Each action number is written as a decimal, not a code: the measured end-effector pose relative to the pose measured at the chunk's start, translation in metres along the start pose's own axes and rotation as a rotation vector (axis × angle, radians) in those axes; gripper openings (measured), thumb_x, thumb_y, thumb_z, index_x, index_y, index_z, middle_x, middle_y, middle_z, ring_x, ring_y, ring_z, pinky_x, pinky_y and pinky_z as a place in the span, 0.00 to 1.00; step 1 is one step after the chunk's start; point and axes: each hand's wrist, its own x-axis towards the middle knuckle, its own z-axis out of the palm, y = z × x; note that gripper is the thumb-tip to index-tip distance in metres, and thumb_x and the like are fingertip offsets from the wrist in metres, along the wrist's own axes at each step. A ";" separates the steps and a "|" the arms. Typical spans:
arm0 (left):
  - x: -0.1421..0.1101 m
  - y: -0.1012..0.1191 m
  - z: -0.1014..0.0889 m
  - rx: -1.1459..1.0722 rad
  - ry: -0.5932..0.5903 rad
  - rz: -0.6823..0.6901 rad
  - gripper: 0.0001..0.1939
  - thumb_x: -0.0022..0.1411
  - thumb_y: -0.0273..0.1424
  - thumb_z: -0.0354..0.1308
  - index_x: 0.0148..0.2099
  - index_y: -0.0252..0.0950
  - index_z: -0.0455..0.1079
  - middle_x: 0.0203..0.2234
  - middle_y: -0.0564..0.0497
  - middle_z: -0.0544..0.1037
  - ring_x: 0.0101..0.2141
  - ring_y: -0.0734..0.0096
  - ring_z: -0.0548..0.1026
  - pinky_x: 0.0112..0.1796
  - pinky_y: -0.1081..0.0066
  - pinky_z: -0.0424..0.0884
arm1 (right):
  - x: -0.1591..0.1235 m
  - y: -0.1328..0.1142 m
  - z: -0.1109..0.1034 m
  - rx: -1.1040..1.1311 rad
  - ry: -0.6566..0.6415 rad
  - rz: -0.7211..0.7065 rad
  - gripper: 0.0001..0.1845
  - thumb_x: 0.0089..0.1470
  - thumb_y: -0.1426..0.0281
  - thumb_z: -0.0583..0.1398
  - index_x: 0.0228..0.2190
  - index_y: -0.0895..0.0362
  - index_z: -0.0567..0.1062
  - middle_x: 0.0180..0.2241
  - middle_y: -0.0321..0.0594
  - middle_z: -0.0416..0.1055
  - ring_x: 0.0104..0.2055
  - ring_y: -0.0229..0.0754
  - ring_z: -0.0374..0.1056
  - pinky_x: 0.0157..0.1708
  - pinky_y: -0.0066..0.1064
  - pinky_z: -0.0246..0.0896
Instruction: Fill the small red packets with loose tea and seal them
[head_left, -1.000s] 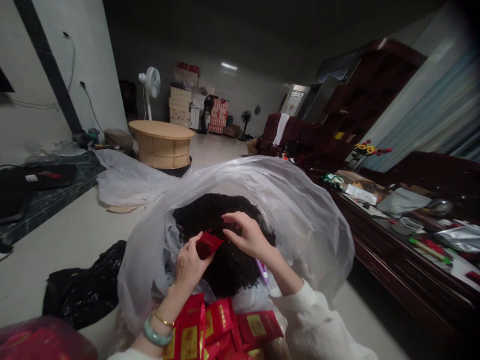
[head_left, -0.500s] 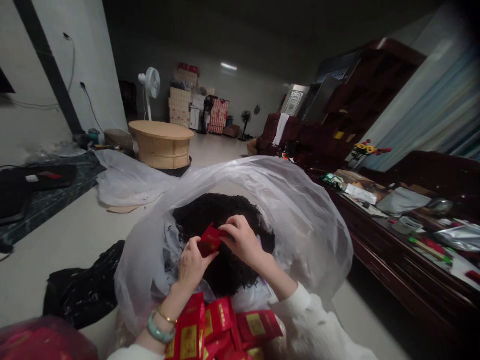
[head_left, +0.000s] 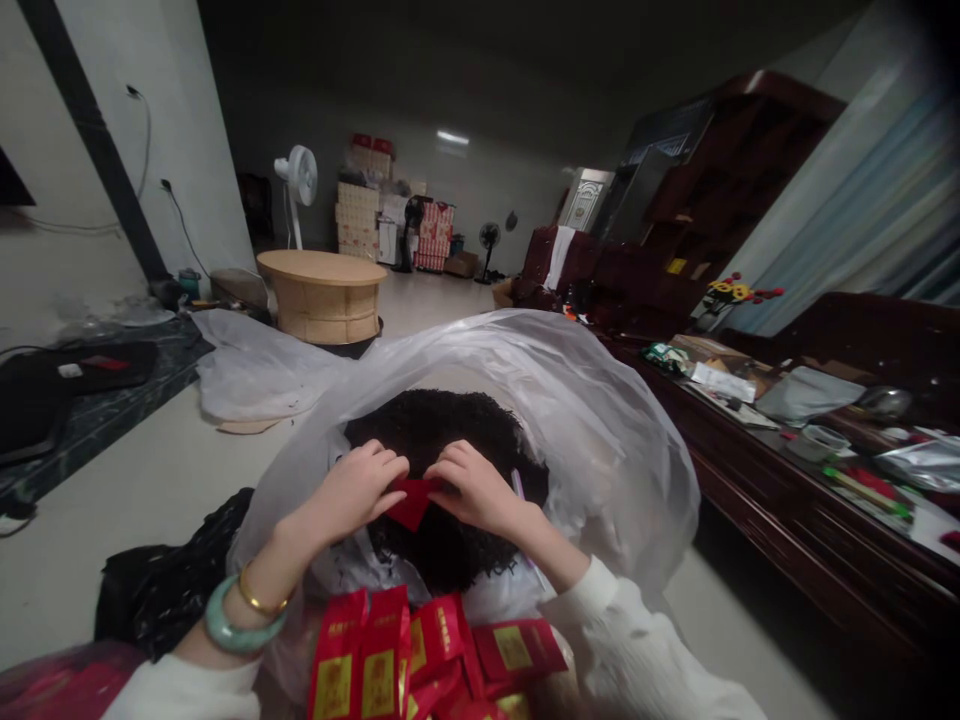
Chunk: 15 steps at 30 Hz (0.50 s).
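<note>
Both hands pinch a small red packet (head_left: pixel 409 506) over a heap of loose black dried leaves (head_left: pixel 442 410), which look like tea. My left hand (head_left: pixel 367 480) grips its left edge, and my right hand (head_left: pixel 472 488) grips its right edge; the fingertips partly hide the packet. Around the heap stands a big clear plastic bag (head_left: pixel 615 440) with its mouth wide open. Close to me, below the hands, lie several red packets with gold labels (head_left: pixel 382 650). A thin purple stick (head_left: pixel 518 485) pokes out of the leaves beside my right wrist.
A black plastic bag (head_left: pixel 172 580) lies on the floor at left, near a clear plastic sheet (head_left: pixel 255 370). Ahead stands a round wooden table (head_left: pixel 322 265) with a white fan (head_left: pixel 302 175) behind it. A cluttered dark wooden table (head_left: pixel 795 520) runs along the right.
My left hand has moved up and left, turning over to take the packet's edge. The packet is now held lower between both hands. Another red packet shows at the left of the pile.
</note>
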 end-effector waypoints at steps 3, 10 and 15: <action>0.001 -0.002 -0.005 -0.003 -0.043 0.063 0.03 0.59 0.27 0.58 0.35 0.39 0.67 0.30 0.51 0.74 0.34 0.64 0.69 0.33 0.69 0.65 | 0.000 -0.001 -0.004 -0.096 -0.027 -0.004 0.09 0.51 0.69 0.64 0.37 0.55 0.75 0.36 0.43 0.68 0.40 0.44 0.60 0.40 0.35 0.61; 0.007 0.000 -0.003 0.159 -0.130 0.156 0.05 0.61 0.24 0.55 0.36 0.38 0.70 0.30 0.49 0.74 0.33 0.63 0.69 0.32 0.68 0.64 | 0.008 0.003 -0.004 -0.272 -0.203 -0.052 0.10 0.48 0.62 0.66 0.34 0.54 0.79 0.45 0.46 0.67 0.56 0.55 0.55 0.48 0.43 0.58; 0.020 -0.001 -0.010 0.287 -0.210 0.263 0.03 0.59 0.29 0.59 0.35 0.38 0.74 0.37 0.45 0.73 0.37 0.62 0.69 0.33 0.67 0.64 | 0.018 0.000 0.000 -0.325 -0.429 -0.067 0.13 0.50 0.59 0.65 0.35 0.53 0.80 0.48 0.46 0.68 0.61 0.58 0.52 0.50 0.43 0.56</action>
